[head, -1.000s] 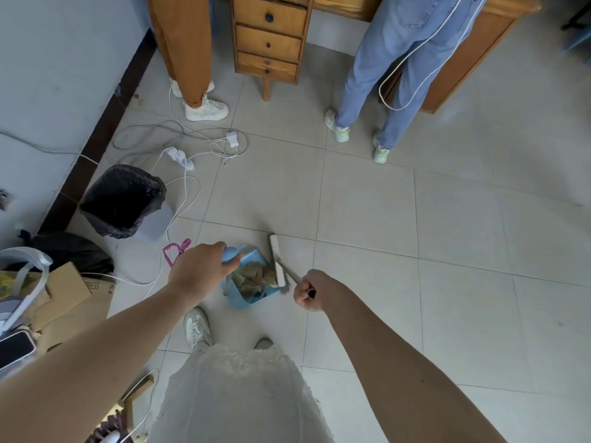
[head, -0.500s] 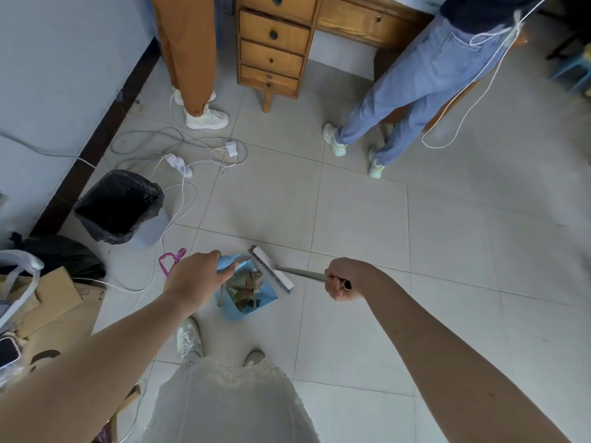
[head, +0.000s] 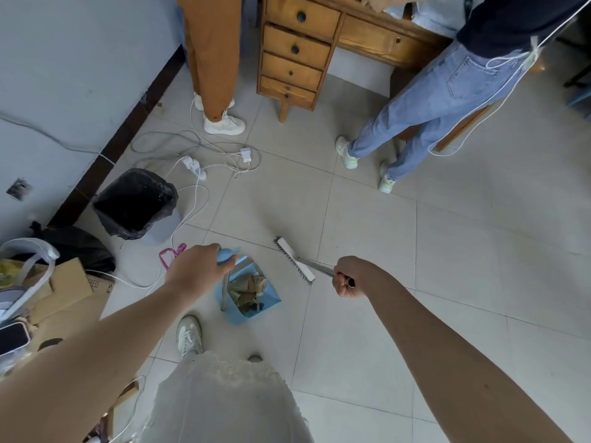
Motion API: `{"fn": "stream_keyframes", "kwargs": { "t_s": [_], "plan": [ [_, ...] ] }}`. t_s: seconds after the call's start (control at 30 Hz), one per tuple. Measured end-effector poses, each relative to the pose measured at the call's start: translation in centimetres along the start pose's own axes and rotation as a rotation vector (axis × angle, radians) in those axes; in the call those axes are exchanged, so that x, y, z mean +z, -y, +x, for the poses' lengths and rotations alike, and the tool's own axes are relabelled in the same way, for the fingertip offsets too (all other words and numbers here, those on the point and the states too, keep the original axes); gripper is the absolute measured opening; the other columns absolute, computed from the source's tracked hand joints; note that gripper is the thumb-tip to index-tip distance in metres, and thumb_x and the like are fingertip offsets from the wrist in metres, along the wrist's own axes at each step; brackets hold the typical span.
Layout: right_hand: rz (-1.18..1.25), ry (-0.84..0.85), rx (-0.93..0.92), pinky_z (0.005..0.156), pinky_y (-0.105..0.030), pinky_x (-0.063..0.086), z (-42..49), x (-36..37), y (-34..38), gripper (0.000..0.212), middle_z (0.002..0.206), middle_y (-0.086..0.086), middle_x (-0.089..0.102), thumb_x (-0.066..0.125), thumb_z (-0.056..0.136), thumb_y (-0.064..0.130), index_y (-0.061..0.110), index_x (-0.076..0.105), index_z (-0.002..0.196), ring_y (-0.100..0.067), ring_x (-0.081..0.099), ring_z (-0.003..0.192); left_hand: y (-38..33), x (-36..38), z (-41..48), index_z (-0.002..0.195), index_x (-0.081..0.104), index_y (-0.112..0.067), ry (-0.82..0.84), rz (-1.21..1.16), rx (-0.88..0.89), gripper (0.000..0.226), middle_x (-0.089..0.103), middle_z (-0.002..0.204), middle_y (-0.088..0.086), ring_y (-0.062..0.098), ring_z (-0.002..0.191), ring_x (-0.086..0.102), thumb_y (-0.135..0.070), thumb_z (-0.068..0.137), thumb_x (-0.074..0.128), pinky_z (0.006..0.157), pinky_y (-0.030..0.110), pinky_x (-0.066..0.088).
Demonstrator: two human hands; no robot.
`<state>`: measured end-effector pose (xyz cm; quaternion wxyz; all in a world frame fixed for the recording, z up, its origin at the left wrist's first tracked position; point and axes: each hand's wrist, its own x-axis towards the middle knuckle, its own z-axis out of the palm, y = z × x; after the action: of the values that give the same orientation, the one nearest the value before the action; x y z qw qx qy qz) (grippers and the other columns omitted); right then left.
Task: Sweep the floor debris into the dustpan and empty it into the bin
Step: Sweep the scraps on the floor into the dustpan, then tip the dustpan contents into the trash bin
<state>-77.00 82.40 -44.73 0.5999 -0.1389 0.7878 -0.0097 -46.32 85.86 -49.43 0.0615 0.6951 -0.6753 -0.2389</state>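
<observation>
My left hand [head: 196,271] grips the top of the handle of a blue dustpan [head: 267,298], which hangs low over the tiles in front of my feet. Brown crumpled debris [head: 248,290] lies inside the pan. My right hand [head: 350,276] is closed on the metal handle of a broom, whose white head [head: 295,260] with dark bristles is lifted clear, up and to the right of the pan. A grey bin with a black liner [head: 136,203] stands open by the wall, up and to the left of the dustpan.
White cables and a power strip [head: 193,166] trail across the floor beside the bin. Two people stand near a wooden drawer unit [head: 295,59] further ahead. Cardboard [head: 68,292], bags and a pink hanger [head: 171,254] lie at the left. My shoe [head: 188,335] is just below the pan.
The broom head has swung out of the dustpan, up and to the right. My right hand has moved right with it. The dustpan keeps its load in my left hand.
</observation>
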Motion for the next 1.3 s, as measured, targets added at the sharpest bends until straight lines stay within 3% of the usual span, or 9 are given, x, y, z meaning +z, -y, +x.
{"fn": "stream_keyframes", "kwargs": {
  "t_s": [0.33, 0.53, 0.67, 0.8, 0.97, 1.13, 1.3],
  "plan": [
    [0.000, 0.022, -0.023, 0.030, -0.014, 0.033, -1.7, 2.3, 2.3, 0.030, 0.056, -0.004, 0.034, 0.029, 0.092, 0.001, 0.010, 0.040, 0.066, -0.013, 0.029, 0.019, 0.6, -1.6, -0.2, 0.070, 0.048, -0.019, -0.032, -0.016, -0.030, 0.041, 0.054, 0.057, -0.004, 0.014, 0.053, 0.052, -0.058, 0.084, 0.051, 0.046, 0.027, 0.033],
    [-0.060, 0.018, -0.038, 0.032, -0.012, 0.027, -4.0, 4.0, 3.7, 0.030, 0.051, -0.004, 0.038, 0.030, 0.094, 0.003, 0.009, 0.041, 0.067, -0.011, 0.029, 0.021, 1.0, -4.9, 0.0, 0.077, 0.051, -0.017, -0.020, -0.036, -0.007, 0.040, 0.054, 0.061, -0.003, 0.015, 0.056, 0.054, -0.056, 0.085, 0.054, 0.047, 0.028, 0.035],
    [-0.166, 0.003, -0.090, 0.034, -0.014, 0.025, -6.0, 4.4, 5.2, 0.034, 0.049, -0.004, 0.033, 0.031, 0.096, 0.003, 0.010, 0.037, 0.063, -0.012, 0.028, 0.023, 1.8, -9.2, 0.3, 0.083, 0.054, -0.016, -0.064, 0.039, 0.025, 0.045, 0.056, 0.068, -0.001, 0.021, 0.067, 0.058, -0.061, 0.083, 0.052, 0.052, 0.030, 0.036],
    [-0.174, 0.040, -0.094, 0.031, -0.012, 0.026, -8.6, 4.4, 7.5, 0.037, 0.037, -0.002, 0.032, 0.041, 0.099, 0.011, 0.012, 0.036, 0.063, -0.011, 0.028, 0.020, 2.2, -14.0, -0.3, 0.073, 0.051, -0.020, -0.130, 0.113, 0.041, 0.062, 0.054, 0.059, -0.005, 0.012, 0.058, 0.054, -0.081, 0.072, 0.042, 0.046, 0.027, 0.033],
    [-0.240, 0.087, -0.169, 0.029, -0.013, 0.028, -12.1, 4.4, 10.4, 0.037, 0.040, -0.001, 0.034, 0.046, 0.099, 0.015, 0.011, 0.038, 0.064, -0.012, 0.031, 0.022, 2.0, -20.9, -1.5, 0.074, 0.045, -0.027, -0.222, 0.194, 0.032, 0.054, 0.041, 0.058, -0.013, 0.011, 0.062, 0.050, -0.081, 0.067, 0.048, 0.049, 0.024, 0.032],
    [-0.245, 0.162, -0.244, 0.029, -0.009, 0.029, -16.2, 5.2, 13.6, 0.036, 0.031, -0.002, 0.035, 0.042, 0.100, 0.014, 0.011, 0.037, 0.065, -0.010, 0.033, 0.018, 1.8, -28.8, -3.0, 0.069, 0.049, -0.026, -0.321, 0.217, -0.028, 0.065, 0.055, 0.066, -0.007, 0.014, 0.067, 0.057, -0.090, 0.057, 0.045, 0.057, 0.027, 0.047],
    [-0.262, 0.230, -0.332, 0.027, -0.010, 0.028, -20.5, 7.1, 15.8, 0.035, 0.032, -0.001, 0.035, 0.036, 0.102, 0.013, 0.012, 0.036, 0.067, -0.008, 0.033, 0.018, 2.5, -35.8, -5.5, 0.068, 0.056, -0.025, -0.394, 0.139, -0.110, 0.060, 0.066, 0.056, -0.006, 0.006, 0.057, 0.064, -0.084, 0.057, 0.054, 0.049, 0.022, 0.040]
  ]
}}
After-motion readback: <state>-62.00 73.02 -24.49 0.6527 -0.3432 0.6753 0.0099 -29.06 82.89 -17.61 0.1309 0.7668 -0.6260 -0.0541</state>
